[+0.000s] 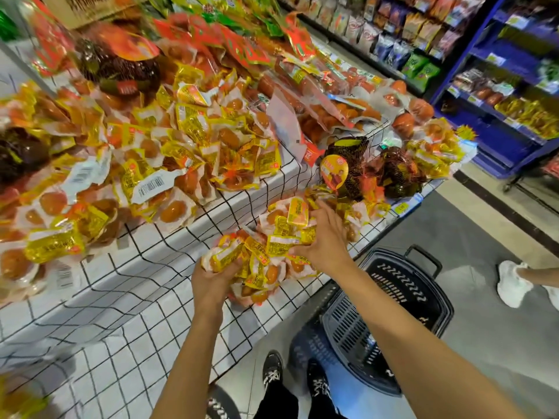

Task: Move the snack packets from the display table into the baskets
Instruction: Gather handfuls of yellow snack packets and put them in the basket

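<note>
A heap of small yellow-and-orange snack packets (272,252) lies on the lower step of the display table (127,297), which is covered in a white cloth with a black grid. My left hand (211,279) grips a bunch of these packets from below at the heap's left side. My right hand (323,234) lies on the heap's right side with its fingers curled over several packets. A dark plastic basket (393,313) stands on the floor just right of the table's edge, below my right forearm; nothing shows inside it.
The upper step carries a large pile of yellow packets (151,152) and dark netted bags (351,167). Blue shelving (499,86) with goods lines the aisle at right. Another person's white shoe (514,282) stands on the grey floor. My own dark shoes (296,376) are beside the basket.
</note>
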